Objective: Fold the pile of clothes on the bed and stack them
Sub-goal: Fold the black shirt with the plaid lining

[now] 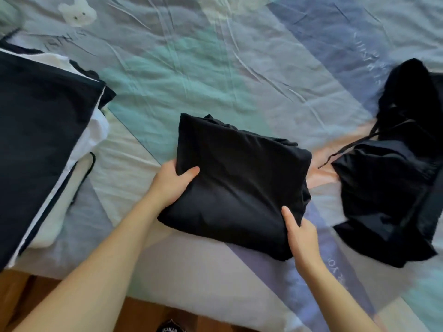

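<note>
Now the left hand point(171, 182) grips the left edge of the folded black garment point(237, 180) mid-bed, and the right hand point(300, 238) pinches its near-right corner. The stack point(40, 130) lies left, the loose pile point(393, 178) right, possibly blurred, with bare bedsheet point(215, 68) beyond.

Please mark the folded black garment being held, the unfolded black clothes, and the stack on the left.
Folded black garment point(239, 185): head view, middle of its top face.
Unfolded black clothes point(393, 178): head view, centre of the heap.
Stack point(40, 111): head view, dark top piece.
</note>
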